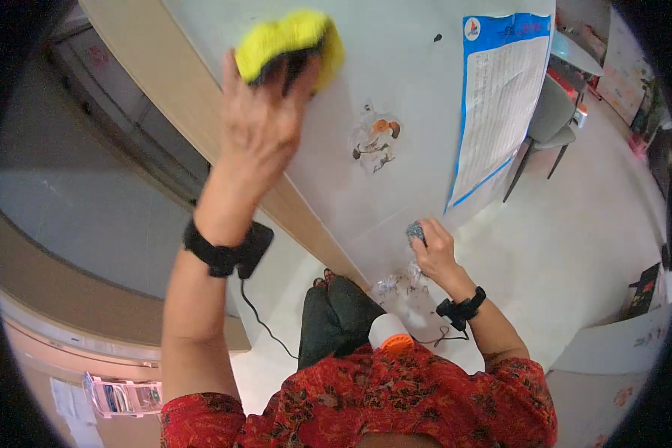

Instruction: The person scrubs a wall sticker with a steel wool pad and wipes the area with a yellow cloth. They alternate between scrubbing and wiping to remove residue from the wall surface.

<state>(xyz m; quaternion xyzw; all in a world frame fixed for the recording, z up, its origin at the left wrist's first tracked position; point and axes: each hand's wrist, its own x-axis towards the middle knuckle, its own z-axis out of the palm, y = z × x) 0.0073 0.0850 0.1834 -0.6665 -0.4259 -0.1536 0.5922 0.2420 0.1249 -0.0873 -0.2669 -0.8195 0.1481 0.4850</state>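
Note:
My left hand is raised and grips a bright yellow cloth with a dark side. The cloth is blurred and lies over the pale wall; whether it touches the wall cannot be told. Lower down, my right hand pinches a grey scouring pad, apparently steel wool, close to the wall. Between the hands, torn remains of a sticker in orange, brown and black cling to the wall. Dark scraps lie scattered low down near my legs.
A blue-bordered poster with writing hangs on the wall at right. Beyond it stands a grey chair. Wood trim borders the wall on the left. A cable hangs from my left wristband. A pink rack sits lower left.

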